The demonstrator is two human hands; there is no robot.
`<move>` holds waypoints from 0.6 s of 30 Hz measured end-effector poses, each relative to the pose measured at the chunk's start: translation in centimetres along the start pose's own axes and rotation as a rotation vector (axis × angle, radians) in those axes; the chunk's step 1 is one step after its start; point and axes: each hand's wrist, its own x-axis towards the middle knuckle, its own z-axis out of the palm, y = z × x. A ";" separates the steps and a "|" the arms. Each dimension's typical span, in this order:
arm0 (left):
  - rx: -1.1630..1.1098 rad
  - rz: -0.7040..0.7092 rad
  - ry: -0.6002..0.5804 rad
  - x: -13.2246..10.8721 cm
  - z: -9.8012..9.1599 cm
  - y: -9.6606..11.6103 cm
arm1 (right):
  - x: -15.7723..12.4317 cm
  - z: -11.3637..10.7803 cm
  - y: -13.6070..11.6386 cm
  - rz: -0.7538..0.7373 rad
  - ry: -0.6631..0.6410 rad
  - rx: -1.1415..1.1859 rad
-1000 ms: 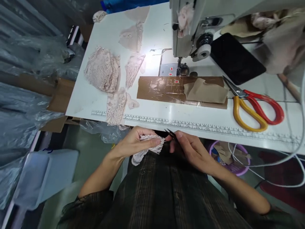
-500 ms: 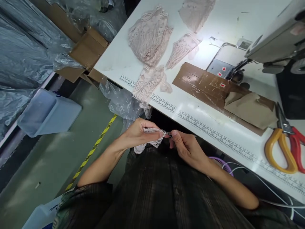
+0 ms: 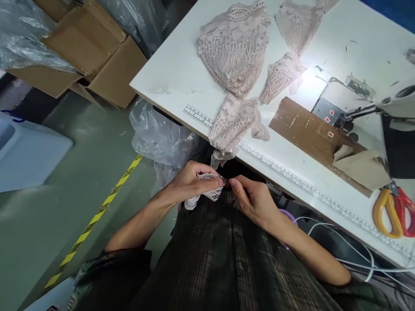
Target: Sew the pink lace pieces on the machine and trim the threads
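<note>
In front of my shirt, below the table's edge, my left hand pinches a bunched piece of pale lace between thumb and fingers. A slim dark tool, mostly hidden, reaches from the fingertips of my right hand to the lace. Its kind is too small to make out. Thumb and forefinger of the right hand are closed on it. Just beyond my hands, another lace piece hangs over the table edge, joined or touching a larger lace piece behind it.
A sewing machine stands at the right of the white table, beside a brown cardboard strip. Scissors with yellow and red handles lie near the front edge. Left are an open carton, plastic film and a pale-blue bin.
The view has shifted, so the table and lace pieces appear farther right. My hands keep nearly the same place, the right fingertips slightly closer to the lace, with less of the dark tool showing.
</note>
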 end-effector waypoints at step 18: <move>0.042 -0.105 -0.412 2.4 -1.3 0.8 | -1.1 -0.2 -1.3 0.205 0.153 0.474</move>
